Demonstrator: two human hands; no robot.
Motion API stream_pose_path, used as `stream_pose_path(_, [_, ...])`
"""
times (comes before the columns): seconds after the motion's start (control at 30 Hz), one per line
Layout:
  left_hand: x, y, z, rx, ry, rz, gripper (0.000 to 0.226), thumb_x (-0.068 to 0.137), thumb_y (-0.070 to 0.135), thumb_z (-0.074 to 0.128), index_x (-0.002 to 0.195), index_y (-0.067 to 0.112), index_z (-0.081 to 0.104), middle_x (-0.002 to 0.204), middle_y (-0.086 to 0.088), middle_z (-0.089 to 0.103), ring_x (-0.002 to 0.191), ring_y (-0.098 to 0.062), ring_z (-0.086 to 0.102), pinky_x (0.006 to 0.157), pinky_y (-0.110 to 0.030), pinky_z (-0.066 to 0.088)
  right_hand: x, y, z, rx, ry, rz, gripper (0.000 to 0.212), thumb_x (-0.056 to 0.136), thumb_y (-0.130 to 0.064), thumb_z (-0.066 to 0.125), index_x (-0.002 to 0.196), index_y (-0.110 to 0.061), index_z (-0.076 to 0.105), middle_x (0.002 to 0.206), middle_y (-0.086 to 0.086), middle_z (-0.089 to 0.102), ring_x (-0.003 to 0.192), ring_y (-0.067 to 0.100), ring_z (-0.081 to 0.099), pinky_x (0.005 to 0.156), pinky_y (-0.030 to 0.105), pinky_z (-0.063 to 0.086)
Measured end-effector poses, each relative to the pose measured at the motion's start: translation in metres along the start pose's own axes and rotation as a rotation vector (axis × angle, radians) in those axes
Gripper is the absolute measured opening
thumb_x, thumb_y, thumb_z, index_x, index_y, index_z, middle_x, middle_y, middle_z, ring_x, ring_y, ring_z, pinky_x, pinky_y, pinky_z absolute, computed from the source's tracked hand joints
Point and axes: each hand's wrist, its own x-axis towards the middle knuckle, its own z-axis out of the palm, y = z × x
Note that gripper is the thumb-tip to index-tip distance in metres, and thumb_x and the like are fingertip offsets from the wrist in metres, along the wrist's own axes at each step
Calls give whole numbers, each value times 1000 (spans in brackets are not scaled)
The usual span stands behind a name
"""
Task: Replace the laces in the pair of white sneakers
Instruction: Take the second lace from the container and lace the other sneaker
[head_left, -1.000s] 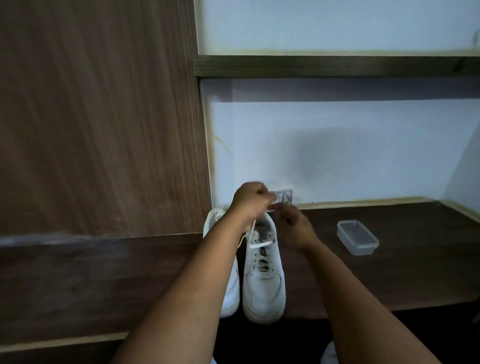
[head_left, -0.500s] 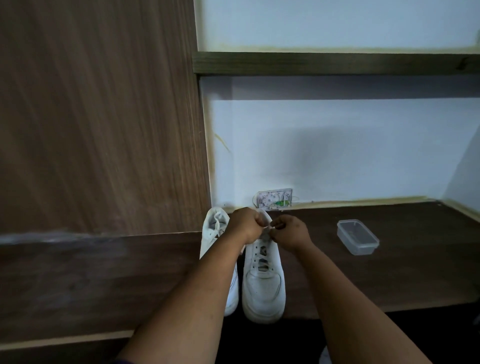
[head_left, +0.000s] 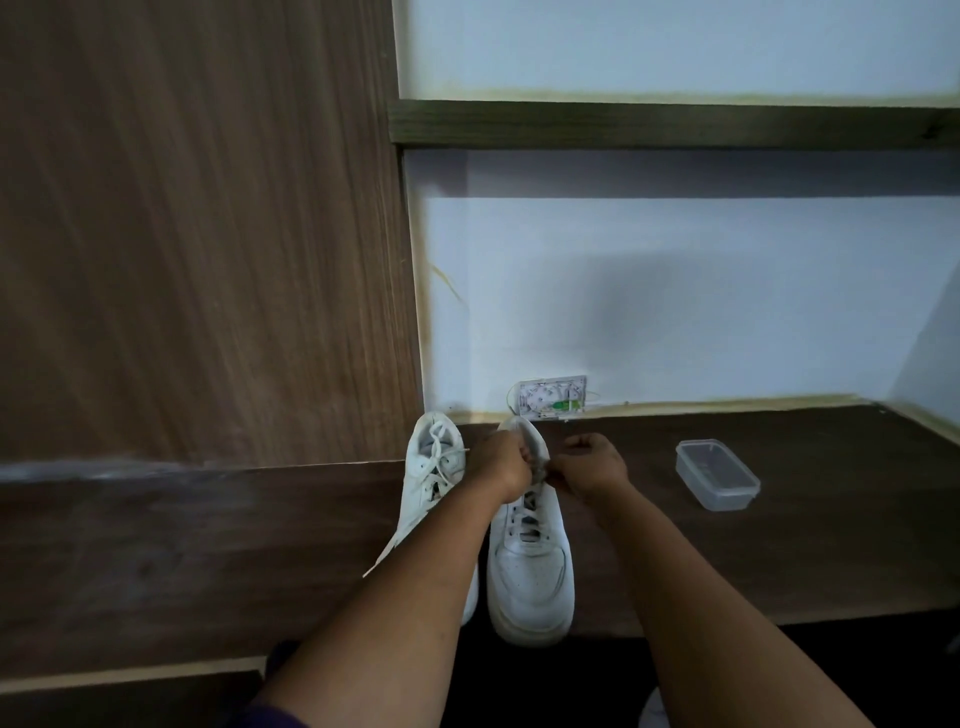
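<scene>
we see two white sneakers side by side in the lower centre of the frame, toes toward the bottom edge, standing on a dark wooden desk (head_left: 779, 545). the right sneaker (head_left: 530, 577) has its toe just over the desk's front edge; the left sneaker (head_left: 434, 478) touches it along the side and is partly hidden behind the left forearm. our left hand (head_left: 501, 462) and right hand (head_left: 592, 465) meet over the upper eyelets of the right sneaker, both curled tight into fists, each pinching the white lace (head_left: 540, 470) where the fingers come together; the strand itself is mostly hidden between them. lower rows of lace cross the tongue below the hands. a loose lace end (head_left: 384, 558) trails from the left sneaker down toward the lower left. a clear plastic container (head_left: 717, 475) with its lid on sits well apart on the right of the desk. at the wall behind the shoes stands a small white wall box (head_left: 552, 396) with a green part inside.
</scene>
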Motion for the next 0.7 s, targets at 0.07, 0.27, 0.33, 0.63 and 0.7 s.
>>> stream_pose_path(0.07, [1,-1,0,-52,4,-17,7,88,10,61,84,11,66,99,-8,67,92,-24,63,73,-29,48,-1,-1,0,14,5,1,37,70,1,74,99,-12,56,96,18,67,74,24,68,50,23,54])
stream_pose_path(0.27, [3,-5,5,-246,10,-83,30,90,12,62,64,21,51,75,2,57,73,-14,53,58,-21,41,0,2,1,29,35,2,37,69,-1,74,101,-10,57,89,15,68,73,24,70,60,29,58])
stream_pose_path(0.33, [5,-6,5,-249,-6,-63,28,89,8,63,65,21,55,82,-2,62,77,-17,57,66,-26,48,3,6,1,38,45,1,39,68,0,75,101,-9,57,88,15,67,75,26,70,69,36,60])
stream_pose_path(0.63, [6,-1,-3,51,-21,52,13,88,10,66,99,13,73,113,-7,66,101,-24,62,79,-28,48,0,2,0,-18,26,-21,44,67,-1,79,103,-10,57,91,15,67,73,22,70,63,31,60])
stream_pose_path(0.7, [6,1,-1,83,-8,59,14,89,10,65,100,13,73,115,-8,66,103,-26,62,77,-27,46,-1,1,-1,-26,13,-5,43,68,-1,79,104,-10,56,91,16,68,74,22,70,66,32,60])
